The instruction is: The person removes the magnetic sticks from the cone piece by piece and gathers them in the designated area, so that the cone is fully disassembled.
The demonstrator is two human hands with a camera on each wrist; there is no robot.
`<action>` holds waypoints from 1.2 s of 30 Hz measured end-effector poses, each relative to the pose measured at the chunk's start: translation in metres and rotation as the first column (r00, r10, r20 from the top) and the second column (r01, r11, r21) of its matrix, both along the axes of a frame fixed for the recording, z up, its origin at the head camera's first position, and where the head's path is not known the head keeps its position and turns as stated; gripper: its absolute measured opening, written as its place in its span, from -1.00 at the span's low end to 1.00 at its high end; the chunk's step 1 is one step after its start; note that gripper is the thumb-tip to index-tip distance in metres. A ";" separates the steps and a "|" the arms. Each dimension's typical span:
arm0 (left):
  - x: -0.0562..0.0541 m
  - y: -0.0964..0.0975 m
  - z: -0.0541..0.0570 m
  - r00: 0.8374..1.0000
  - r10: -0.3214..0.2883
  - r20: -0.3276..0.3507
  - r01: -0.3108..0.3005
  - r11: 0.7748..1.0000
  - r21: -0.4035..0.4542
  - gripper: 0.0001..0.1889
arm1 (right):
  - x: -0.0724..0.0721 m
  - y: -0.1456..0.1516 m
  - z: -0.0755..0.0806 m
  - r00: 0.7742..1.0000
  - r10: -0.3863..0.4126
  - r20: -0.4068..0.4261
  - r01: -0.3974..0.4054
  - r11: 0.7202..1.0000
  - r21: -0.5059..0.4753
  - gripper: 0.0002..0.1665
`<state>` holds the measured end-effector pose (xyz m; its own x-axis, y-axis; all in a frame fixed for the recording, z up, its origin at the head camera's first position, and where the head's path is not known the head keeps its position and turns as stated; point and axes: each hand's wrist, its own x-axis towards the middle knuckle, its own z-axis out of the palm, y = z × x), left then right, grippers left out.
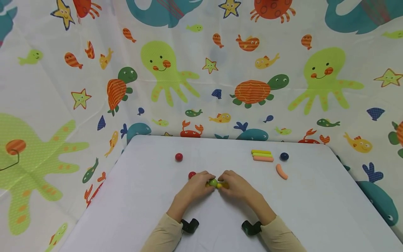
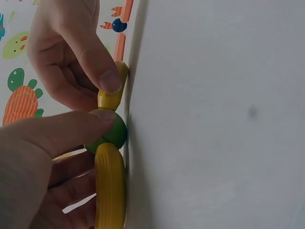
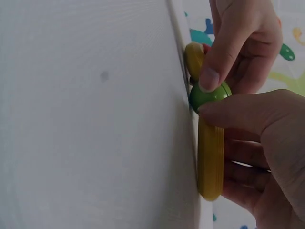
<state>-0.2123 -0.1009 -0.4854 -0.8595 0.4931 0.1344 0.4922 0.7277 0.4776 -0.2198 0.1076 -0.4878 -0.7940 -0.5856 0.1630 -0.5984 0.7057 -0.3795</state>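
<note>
Both hands meet near the middle of the white table. My left hand (image 1: 199, 185) pinches a green ball (image 3: 209, 97), its thumb on the ball. A yellow stick (image 2: 110, 186) that looks slightly curved adjoins the ball on the left-hand side, along the left fingers. On the other side, a straight yellow stick (image 3: 211, 157) is pinched between the thumb and fingers of my right hand (image 1: 237, 185); its end touches the ball. The row lies low at the table surface. In the head view the fingers cover most of both sticks.
A red ball (image 1: 191, 174) sits just behind the left hand, another red ball (image 1: 178, 157) farther back. At the back right lie a yellow stick (image 1: 261, 152), a yellow-green stick (image 1: 262, 155), an orange stick (image 1: 263, 159), a curved orange stick (image 1: 281, 172) and a dark blue ball (image 1: 284, 156).
</note>
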 end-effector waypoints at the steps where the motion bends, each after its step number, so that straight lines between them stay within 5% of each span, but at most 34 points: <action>1: 0.000 0.001 -0.001 1.000 -0.003 0.002 0.003 1.000 0.002 -0.62 | 0.000 0.000 0.000 1.000 0.005 -0.003 -0.005 1.000 0.003 -0.74; 30: 0.004 0.005 0.002 0.997 0.032 0.064 -0.033 0.999 0.008 -0.62 | -0.002 0.001 0.000 0.999 0.032 0.021 -0.032 0.999 -0.002 -0.86; 36: 0.004 0.004 0.002 0.997 0.041 0.070 -0.041 0.999 0.007 -0.61 | -0.003 0.003 0.004 0.998 -0.016 0.057 0.016 1.000 0.013 -0.87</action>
